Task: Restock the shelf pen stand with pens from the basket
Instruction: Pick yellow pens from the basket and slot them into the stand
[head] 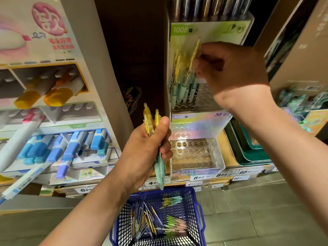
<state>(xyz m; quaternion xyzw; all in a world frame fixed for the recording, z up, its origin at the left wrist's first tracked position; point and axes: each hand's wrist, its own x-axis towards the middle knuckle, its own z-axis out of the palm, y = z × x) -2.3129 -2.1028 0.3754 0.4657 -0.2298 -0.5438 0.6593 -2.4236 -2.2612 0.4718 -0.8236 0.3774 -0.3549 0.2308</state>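
Left hand nearest: bunch of pens gripped upright, yellow ends up, mint grips down; fingers curled round bunch, thumb pressed against it. Right hand raised further out at pen stand: single pen pinched by yellow top between fingertips, tilted, lower end lost among standing pens held in left holes of upper tier. Marker display set left of stand. Blue basket seen below on floor, loose pens scattered inside.
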